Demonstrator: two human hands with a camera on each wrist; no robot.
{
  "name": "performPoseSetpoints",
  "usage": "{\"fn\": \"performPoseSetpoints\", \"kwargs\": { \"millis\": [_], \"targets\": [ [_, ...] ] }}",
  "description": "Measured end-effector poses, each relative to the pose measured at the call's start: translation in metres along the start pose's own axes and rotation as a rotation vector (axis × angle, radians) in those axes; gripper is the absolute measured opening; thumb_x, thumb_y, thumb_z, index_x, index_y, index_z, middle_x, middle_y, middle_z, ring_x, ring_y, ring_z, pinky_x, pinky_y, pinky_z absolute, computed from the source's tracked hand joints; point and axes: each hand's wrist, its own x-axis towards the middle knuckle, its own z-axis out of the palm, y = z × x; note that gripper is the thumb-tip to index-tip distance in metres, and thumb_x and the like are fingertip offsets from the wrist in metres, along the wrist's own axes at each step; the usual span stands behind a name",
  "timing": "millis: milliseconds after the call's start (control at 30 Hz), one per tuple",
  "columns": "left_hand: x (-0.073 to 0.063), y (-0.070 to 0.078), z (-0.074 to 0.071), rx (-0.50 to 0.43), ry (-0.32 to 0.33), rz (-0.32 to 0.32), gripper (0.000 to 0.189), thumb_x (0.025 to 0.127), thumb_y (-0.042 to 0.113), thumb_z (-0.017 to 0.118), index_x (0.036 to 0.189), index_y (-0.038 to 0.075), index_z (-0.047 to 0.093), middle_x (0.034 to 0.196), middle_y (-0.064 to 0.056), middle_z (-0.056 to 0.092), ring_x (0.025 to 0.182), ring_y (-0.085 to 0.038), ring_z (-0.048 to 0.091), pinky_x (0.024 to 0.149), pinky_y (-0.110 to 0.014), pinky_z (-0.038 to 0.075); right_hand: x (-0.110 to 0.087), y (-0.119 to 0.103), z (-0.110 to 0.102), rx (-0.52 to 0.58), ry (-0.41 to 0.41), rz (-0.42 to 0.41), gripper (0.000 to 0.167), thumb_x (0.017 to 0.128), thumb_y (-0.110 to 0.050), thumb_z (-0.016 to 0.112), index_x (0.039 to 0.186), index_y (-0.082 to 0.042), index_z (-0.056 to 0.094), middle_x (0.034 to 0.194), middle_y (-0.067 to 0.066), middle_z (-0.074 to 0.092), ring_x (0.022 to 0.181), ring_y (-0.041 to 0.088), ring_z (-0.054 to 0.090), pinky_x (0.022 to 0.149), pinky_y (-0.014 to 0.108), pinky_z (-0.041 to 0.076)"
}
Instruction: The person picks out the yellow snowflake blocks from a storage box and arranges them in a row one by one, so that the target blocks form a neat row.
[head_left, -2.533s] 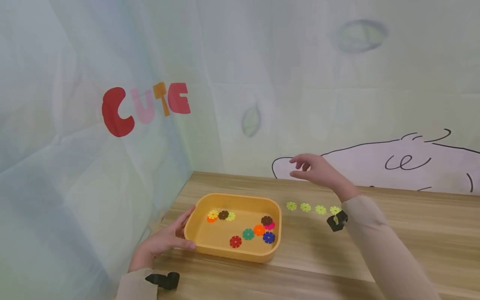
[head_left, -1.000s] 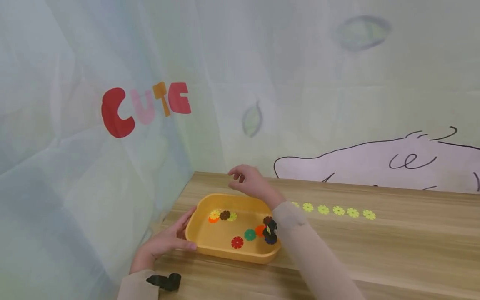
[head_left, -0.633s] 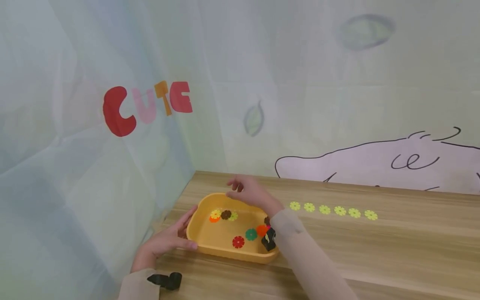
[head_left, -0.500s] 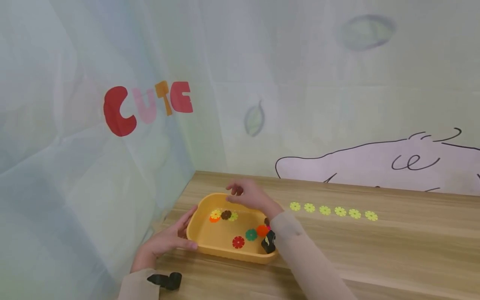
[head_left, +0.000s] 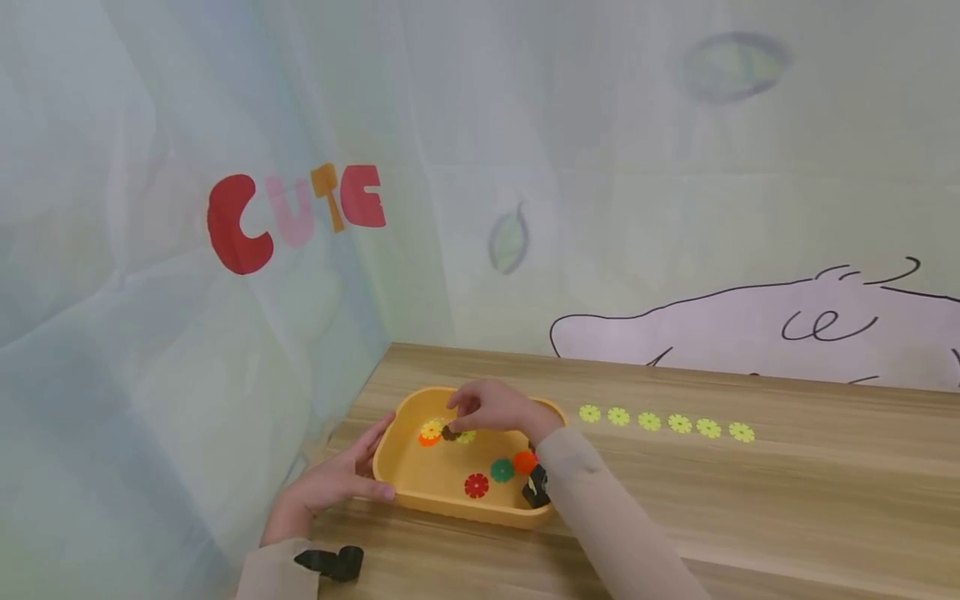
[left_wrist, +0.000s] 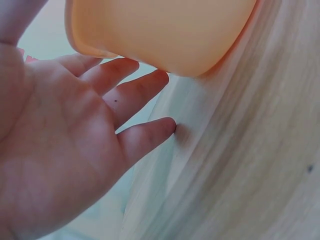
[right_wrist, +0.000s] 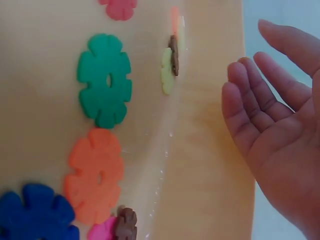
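Observation:
My left hand (head_left: 330, 483) rests at the left end of a yellow-orange tray (head_left: 465, 508), thumb along the front corner; the left wrist view shows its fingers spread, fingertips against the tray. Reaching over the back rim, my right hand (head_left: 498, 408) has loosely bent fingers and holds nothing. Its thumb tip overlaps a brown snowflake disc (head_left: 448, 432) in the head view. Close by lie a yellow disc (head_left: 431, 429), an orange disc (head_left: 427, 440) and a yellow-green disc (head_left: 467, 437). Nearer the front are red (head_left: 476, 486) and green discs (head_left: 502, 470).
Several yellow-green discs (head_left: 649, 422) form a row on the wooden table (head_left: 750, 500), right of the tray. The right wrist view also shows a blue disc (right_wrist: 37, 215) and an orange disc (right_wrist: 95, 175) in the tray. A printed cloth wall (head_left: 465, 208) stands behind.
My right hand has come left from above the row, then down into the tray toward the brown disc. More of the row is uncovered. My left hand stays at the tray.

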Motion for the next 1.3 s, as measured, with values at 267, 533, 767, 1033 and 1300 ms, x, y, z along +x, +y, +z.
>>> {"fn": "performPoseSetpoints", "kwargs": {
  "millis": [267, 533, 767, 1033, 1300],
  "targets": [
    [0.0, -0.001, 0.0, -0.003, -0.001, 0.008, 0.11, 0.081, 0.007, 0.077, 0.156, 0.012, -0.004, 0.16, -0.02, -0.003, 0.145, -0.04, 0.01, 0.103, -0.021, 0.035, 0.0, -0.001, 0.006, -0.037, -0.051, 0.042, 0.032, 0.086, -0.019, 0.073, 0.114, -0.005, 0.067, 0.098, 0.001, 0.067, 0.091, 0.015, 0.06, 0.082, 0.026, 0.051],
    [0.0, -0.002, 0.0, -0.005, -0.008, 0.011, 0.11, 0.081, 0.008, 0.076, 0.156, 0.014, -0.004, 0.16, -0.021, -0.002, 0.144, -0.042, 0.015, 0.104, -0.027, 0.038, -0.001, 0.0, 0.011, -0.083, -0.081, 0.086, 0.037, 0.085, -0.021, 0.074, 0.118, -0.007, 0.065, 0.12, 0.005, 0.066, 0.115, 0.022, 0.058, 0.101, 0.036, 0.044],
    [0.001, -0.003, -0.001, -0.018, -0.01, 0.017, 0.11, 0.081, 0.007, 0.076, 0.155, 0.012, -0.005, 0.16, -0.022, -0.003, 0.143, -0.042, 0.014, 0.099, -0.019, 0.039, -0.001, 0.002, 0.012, -0.07, -0.1, 0.099, 0.043, 0.086, -0.02, 0.073, 0.124, -0.006, 0.061, 0.127, 0.007, 0.063, 0.12, 0.025, 0.055, 0.104, 0.039, 0.042],
    [0.001, -0.003, 0.0, -0.02, -0.011, 0.022, 0.11, 0.081, 0.007, 0.076, 0.155, 0.012, -0.005, 0.16, -0.022, -0.004, 0.143, -0.043, 0.013, 0.096, -0.015, 0.039, 0.0, 0.003, 0.014, -0.068, -0.098, 0.095, 0.04, 0.085, -0.015, 0.074, 0.122, -0.004, 0.063, 0.12, 0.007, 0.065, 0.112, 0.023, 0.058, 0.101, 0.037, 0.045],
    [0.001, -0.003, 0.0, -0.021, -0.013, 0.022, 0.11, 0.081, 0.006, 0.076, 0.155, 0.011, -0.005, 0.16, -0.022, -0.004, 0.144, -0.042, 0.01, 0.098, -0.017, 0.038, -0.001, 0.004, 0.017, -0.046, -0.115, 0.138, 0.033, 0.08, -0.006, 0.075, 0.111, -0.009, 0.066, 0.104, 0.0, 0.064, 0.096, 0.017, 0.055, 0.095, 0.033, 0.047]
  ]
}}
